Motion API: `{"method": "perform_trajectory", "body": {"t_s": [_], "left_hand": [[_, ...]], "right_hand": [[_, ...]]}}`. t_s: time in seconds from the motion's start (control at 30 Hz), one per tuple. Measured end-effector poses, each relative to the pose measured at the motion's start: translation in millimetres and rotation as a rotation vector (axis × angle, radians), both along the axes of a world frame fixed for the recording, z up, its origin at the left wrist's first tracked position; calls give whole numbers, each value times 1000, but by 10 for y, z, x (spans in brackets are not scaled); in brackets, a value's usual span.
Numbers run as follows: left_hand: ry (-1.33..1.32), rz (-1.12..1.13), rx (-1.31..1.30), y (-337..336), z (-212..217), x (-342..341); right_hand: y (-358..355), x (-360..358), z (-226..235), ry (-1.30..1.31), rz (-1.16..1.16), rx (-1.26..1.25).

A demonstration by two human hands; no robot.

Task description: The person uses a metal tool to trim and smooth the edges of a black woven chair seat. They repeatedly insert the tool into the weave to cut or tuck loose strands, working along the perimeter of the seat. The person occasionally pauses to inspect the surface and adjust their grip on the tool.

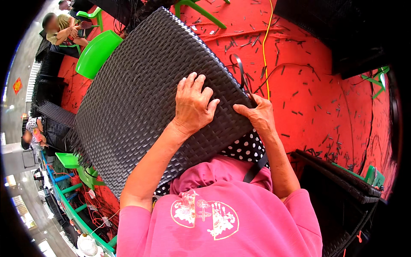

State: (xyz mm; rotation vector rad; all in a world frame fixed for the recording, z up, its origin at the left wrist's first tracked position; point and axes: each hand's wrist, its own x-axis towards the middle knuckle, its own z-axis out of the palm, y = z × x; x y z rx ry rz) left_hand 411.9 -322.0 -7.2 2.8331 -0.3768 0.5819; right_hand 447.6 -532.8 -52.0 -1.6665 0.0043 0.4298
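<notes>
Red flooring (317, 85) littered with dark offcuts lies under a black woven panel (141, 98) propped across the person's lap, left hand (193, 105) spread flat on it, right hand (257, 115) pinching a black strip (240, 70) at its right edge

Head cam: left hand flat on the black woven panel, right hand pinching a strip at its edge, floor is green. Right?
Not quite. The floor is red, as the head view shows. The left hand does lie flat on the woven panel, and the right hand pinches a black strip at its edge.
</notes>
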Motion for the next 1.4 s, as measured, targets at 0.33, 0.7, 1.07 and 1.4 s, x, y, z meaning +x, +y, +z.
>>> {"method": "perform_trajectory", "body": {"t_s": [0.33,0.7,1.07,1.4], "left_hand": [[18,27,146,-116,-10,97],[-39,322,146,400,-60,365],[4,301,81,64,-262,151],[-59,407,120,495,-673,606]], "right_hand": [[-4,22,38,-73,22,-150],[-19,-16,-58,-173,35,-203],[13,46,53,-116,51,-186],[3,-66,-63,-46,33,-23]]}}
